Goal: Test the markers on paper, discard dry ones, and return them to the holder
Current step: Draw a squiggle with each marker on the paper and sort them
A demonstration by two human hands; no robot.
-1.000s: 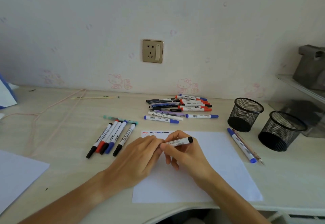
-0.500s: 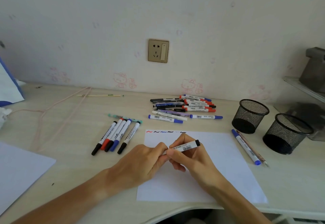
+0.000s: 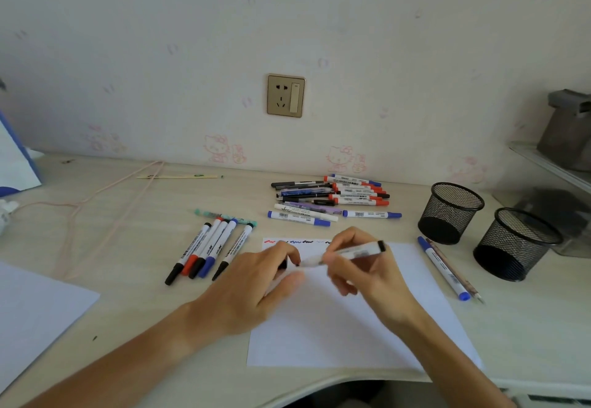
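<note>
We noted the right hand (image 3: 361,267) gripping a white marker (image 3: 348,253) with a black end cap, fingers and thumb pinched round its barrel, held just above the paper (image 3: 351,327) on the worktop (image 3: 128,247). The marker's long axis ran nearly level, across our view, black end toward the right and slightly away from us, writing tip toward the left. That tip sat in the narrow gap between the two hands, and looked bare, though motion blur kept us from being sure. The left hand (image 3: 256,286) lay just beside the tip, fingers curled; a small dark thing showed between its fingertips, which we took for the pulled cap, but we could not tell for certain. A row of short test squiggles (image 3: 297,242) ran along the far edge of the paper, directly beyond both hands. We judged the coming move to be a scribble, and it turned on tipping the marker: its tip pointed sideways at the left hand, not down at the sheet, so the right hand had to rotate the tip downward and carry it a little forward to the free space right of the squiggles. The right hand was the nearer to that spot. The mesh holders (image 3: 451,212) stood well to the right, beyond the paper's edge. Untested markers lay in a pile (image 3: 332,199) past the sheet; five more lay in a row (image 3: 208,247) to the left.
</note>
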